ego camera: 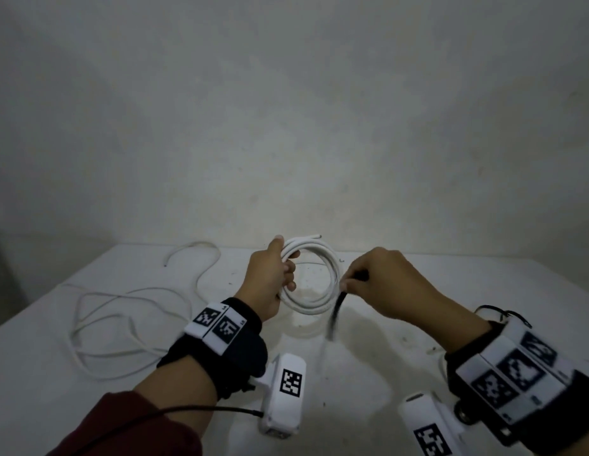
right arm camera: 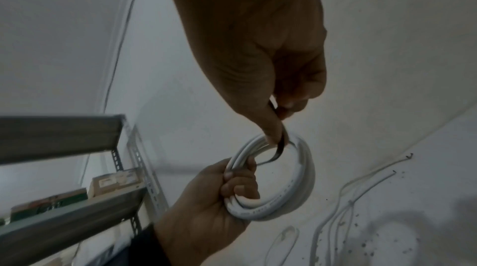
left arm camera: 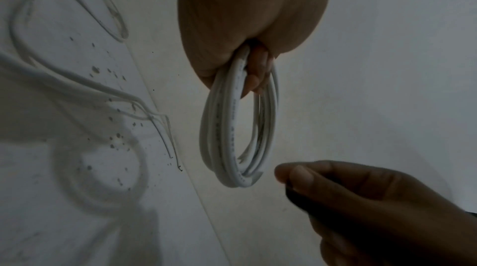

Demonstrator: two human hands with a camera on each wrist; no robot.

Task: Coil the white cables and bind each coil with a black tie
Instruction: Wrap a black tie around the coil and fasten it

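Observation:
My left hand [ego camera: 280, 274] grips a coil of white cable [ego camera: 322, 278] by its left side and holds it above the white table [ego camera: 484, 291]. In the left wrist view the coil [left arm camera: 229, 137] hangs from my curled fingers [left arm camera: 255, 74]. My right hand [ego camera: 378, 281] pinches a black tie [ego camera: 335, 311] at the coil's right side; the strip hangs down, blurred. In the right wrist view the tie [right arm camera: 280, 148] bends in front of the coil [right arm camera: 296, 188] next to my thumb. Whether the tie goes round the strands I cannot tell.
Loose white cables [ego camera: 122, 324] sprawl over the left half of the table, one running to the back edge [ego camera: 194, 248]. A plain wall stands close behind. A metal shelf rack [right arm camera: 77, 199] with boxes shows in the right wrist view.

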